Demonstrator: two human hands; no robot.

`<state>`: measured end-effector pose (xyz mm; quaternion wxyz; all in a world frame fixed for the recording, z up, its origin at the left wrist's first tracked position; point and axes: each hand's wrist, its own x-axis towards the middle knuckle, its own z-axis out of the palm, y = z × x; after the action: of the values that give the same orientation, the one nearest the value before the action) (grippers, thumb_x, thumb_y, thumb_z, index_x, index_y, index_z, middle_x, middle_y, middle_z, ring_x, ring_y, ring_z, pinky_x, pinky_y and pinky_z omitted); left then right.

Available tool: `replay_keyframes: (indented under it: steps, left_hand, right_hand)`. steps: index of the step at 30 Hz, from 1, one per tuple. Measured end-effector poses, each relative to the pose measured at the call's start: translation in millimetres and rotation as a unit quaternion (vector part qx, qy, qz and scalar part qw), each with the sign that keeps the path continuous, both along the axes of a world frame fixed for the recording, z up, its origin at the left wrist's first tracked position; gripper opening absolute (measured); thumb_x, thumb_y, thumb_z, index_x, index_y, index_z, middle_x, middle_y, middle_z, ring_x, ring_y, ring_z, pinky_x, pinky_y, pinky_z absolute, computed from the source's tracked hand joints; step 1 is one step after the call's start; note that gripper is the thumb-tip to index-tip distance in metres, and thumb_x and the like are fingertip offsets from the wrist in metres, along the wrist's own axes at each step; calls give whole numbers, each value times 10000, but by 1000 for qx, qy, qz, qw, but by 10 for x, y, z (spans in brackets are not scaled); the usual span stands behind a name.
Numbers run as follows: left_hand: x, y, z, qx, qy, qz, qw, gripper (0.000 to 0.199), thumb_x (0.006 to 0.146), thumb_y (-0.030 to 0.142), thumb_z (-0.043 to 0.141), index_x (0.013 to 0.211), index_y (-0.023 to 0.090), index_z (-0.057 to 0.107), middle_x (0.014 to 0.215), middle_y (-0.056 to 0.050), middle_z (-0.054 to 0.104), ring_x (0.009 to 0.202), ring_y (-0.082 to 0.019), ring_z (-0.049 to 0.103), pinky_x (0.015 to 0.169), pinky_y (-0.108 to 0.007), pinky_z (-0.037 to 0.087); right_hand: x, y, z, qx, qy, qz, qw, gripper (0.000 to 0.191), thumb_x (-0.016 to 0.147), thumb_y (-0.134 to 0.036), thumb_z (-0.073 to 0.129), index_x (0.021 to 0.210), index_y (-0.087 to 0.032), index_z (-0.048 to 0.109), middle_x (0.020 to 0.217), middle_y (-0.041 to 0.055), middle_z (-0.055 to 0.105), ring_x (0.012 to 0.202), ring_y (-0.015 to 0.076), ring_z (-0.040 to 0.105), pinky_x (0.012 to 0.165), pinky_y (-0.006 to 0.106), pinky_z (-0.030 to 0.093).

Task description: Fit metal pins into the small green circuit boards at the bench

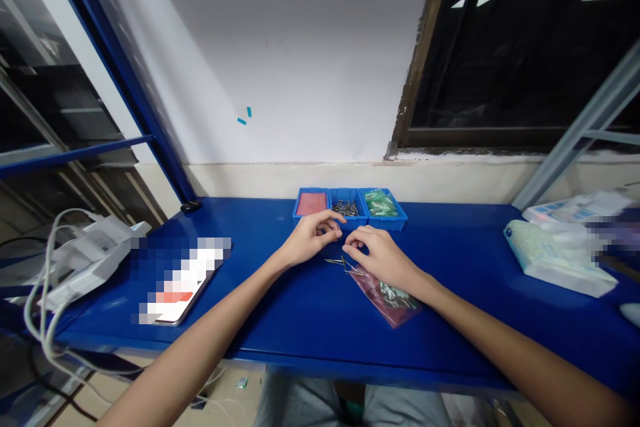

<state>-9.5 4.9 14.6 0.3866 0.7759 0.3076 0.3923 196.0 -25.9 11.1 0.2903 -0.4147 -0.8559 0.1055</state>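
My left hand (pixel 315 235) is over the blue table in front of the bins, its thumb and fingers curled and close together; what it holds, if anything, is too small to make out. My right hand (pixel 376 253) is just to its right, fingers bent in a pinch, contents hidden. Below the hands lie several thin metal screws (pixel 345 264). A pink plastic bag (pixel 387 310) with a small clear-and-green packet (pixel 397 295) on it lies partly under my right wrist. Behind the hands stand three joined blue bins holding pink bags (pixel 313 203), dark screws (pixel 345 208) and green packets (pixel 380 203).
A phone (pixel 183 287) lies on the blue table (pixel 300 327) at the left, partly pixelated. Beyond it are white boxes (pixel 95 260) and cables (pixel 45 293). On the right sits a pale green-and-white package (pixel 555 260). Blue shelf posts rise at the left.
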Motion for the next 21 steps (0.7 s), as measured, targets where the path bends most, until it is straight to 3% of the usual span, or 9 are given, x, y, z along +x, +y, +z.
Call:
replay_keyframes:
  steps: [8, 17, 21]
  left_hand:
    - [68, -23, -20, -10, -23, 38, 999, 147, 840, 255, 704, 910, 126, 705, 845, -58, 738, 771, -159, 675, 728, -285, 530]
    - [47, -19, -5, 21, 7, 50, 998, 175, 813, 308, 746, 858, 139, 740, 836, -57, 748, 744, -154, 656, 699, -281, 506]
    - [48, -7, -39, 35, 21, 44, 998, 214, 828, 315, 737, 942, 134, 723, 868, -64, 740, 785, -164, 665, 697, -276, 501]
  right_hand:
    - [-28, -12, 48, -19, 47, -4, 999, 198, 959, -233, 528, 806, -184, 644, 766, 14, 681, 709, 157, 600, 673, 275, 408]
    - [-5, 6, 51, -14, 67, -6, 998, 168, 958, -225, 529, 858, -189, 659, 808, 12, 699, 717, 152, 617, 667, 263, 410]
    - [19, 16, 73, 2, 87, -2, 996, 161, 956, -226, 535, 869, -198, 668, 806, 10, 707, 722, 158, 632, 672, 266, 422]
